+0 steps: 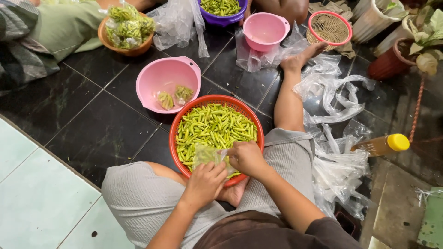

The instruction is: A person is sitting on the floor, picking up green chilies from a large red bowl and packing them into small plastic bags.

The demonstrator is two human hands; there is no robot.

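Plastic bag [208, 155] of green chillies is pinched between left hand [204, 183] and right hand [248, 158], both grips closed on it.

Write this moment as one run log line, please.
left hand: holds small clear plastic bag | right hand: at bag mouth | below: round red plastic basket of green chillies

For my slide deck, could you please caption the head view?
Both hands hold a small clear bag over a red basket of green chillies.
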